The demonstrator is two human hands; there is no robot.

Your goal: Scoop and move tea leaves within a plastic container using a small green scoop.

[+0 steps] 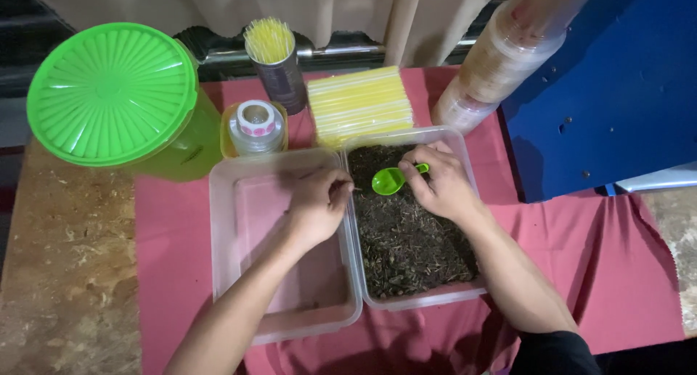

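The two tubs, one empty [283, 251] and one filled [465, 157], are frosted, see-through plastic with a dull sheen. The filling [406, 237] looks dry, crumbly and matt (dark, with thin stalks in it). The green scoop [389, 180] is smooth, glossy plastic, as is the ribbed green lid [109, 92]. A matt red cloth [617, 266] lies creased over the worktop [65, 273], whose bare part is rough, pressed wood chip. The blue panel [617, 84] seems painted metal.
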